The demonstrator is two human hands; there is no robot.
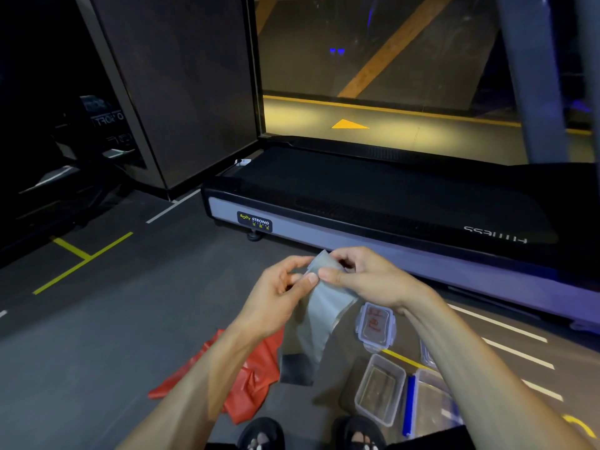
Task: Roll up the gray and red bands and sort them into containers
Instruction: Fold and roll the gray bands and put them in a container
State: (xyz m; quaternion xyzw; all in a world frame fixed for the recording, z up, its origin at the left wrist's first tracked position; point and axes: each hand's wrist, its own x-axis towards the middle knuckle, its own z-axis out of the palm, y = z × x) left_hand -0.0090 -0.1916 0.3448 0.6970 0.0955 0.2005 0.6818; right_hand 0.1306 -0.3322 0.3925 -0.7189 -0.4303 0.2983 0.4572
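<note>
Pinching the gray band [319, 306] top with both hands' fingers [313, 278], you let it hang to start rolling.

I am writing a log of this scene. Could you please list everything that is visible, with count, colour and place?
gray band: one, gray, held up in both hands, its top end starting to roll
red band: one, red, crumpled on the floor under the left forearm
boxes: two, clear, open, floor at right
lid: one, clear, floor beyond the boxes
treadmill: one, black and silver, ahead
floor: gray, yellow and white lines
feet: two, bottom edge
left hand: pinches gray band
right hand: pinches gray band
</note>
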